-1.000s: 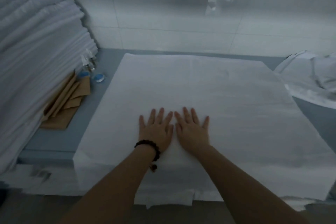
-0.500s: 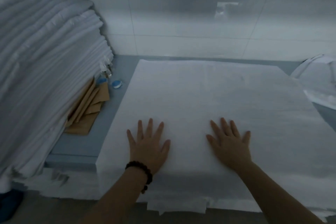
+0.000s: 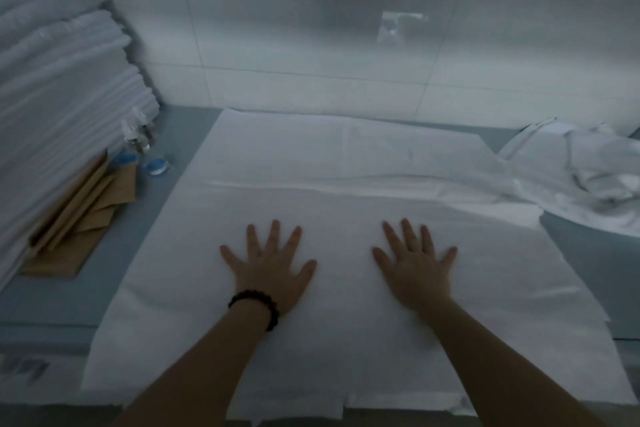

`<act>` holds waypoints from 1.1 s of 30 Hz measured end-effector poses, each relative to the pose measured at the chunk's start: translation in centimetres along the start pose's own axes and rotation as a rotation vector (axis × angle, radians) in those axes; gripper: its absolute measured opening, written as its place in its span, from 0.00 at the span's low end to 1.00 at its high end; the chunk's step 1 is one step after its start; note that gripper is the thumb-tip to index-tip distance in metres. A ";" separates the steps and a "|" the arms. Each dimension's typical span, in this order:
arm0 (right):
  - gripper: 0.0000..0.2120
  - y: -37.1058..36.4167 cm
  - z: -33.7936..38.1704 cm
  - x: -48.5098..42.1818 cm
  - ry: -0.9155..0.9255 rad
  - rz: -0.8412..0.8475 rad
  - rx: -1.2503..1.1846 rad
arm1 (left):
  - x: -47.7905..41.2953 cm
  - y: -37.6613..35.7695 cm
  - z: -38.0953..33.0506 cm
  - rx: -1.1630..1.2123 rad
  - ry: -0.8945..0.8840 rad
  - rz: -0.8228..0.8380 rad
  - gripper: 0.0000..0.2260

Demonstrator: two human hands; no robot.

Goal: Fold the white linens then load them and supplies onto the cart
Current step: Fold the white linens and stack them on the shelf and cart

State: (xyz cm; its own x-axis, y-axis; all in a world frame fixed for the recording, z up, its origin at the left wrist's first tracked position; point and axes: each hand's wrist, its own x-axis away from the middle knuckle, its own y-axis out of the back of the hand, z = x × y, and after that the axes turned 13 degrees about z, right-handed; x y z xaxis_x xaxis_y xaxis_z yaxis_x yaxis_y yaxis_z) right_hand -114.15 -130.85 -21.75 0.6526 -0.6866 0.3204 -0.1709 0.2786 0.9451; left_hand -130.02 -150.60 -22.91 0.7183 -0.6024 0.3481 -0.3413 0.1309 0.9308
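While your left hand (image 3: 269, 267) and right hand (image 3: 415, 267) press flat with fingers spread wide, the white linen (image 3: 346, 166) lies beneath both palms; folded stack (image 3: 52, 121) sits beyond your left hand; crumpled linen (image 3: 595, 177) beyond your right.

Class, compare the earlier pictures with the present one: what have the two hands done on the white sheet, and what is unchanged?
The left hand and right hand, side by side a second ago, slid apart across the white sheet, each toward its own side. A low ridge now crosses the sheet beyond them. Nothing was gripped or released. Both palms stayed flat; the folded stack and brown paper stayed put.
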 end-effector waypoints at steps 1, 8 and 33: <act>0.29 0.3 -0.1 -0.7 0.010 0.001 -0.005 | -0.6 0.2 -0.2 -0.002 0.003 -0.003 0.32; 0.29 0.0 -3.9 0.2 0.100 -0.029 0.067 | -2.1 0.7 -0.1 -0.030 -0.002 0.007 0.33; 0.46 -2.6 -12.4 11.9 0.174 0.124 0.195 | 10.6 -3.0 5.9 -0.265 -0.139 0.053 0.55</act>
State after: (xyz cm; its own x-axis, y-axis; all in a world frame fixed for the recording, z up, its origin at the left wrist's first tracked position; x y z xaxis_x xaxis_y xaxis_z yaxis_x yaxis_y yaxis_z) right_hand -96.79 -131.47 -21.19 0.7320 -0.5250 0.4341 -0.3846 0.2075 0.8995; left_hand -124.95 -161.98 -22.67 0.6076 -0.6888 0.3954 -0.1929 0.3549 0.9148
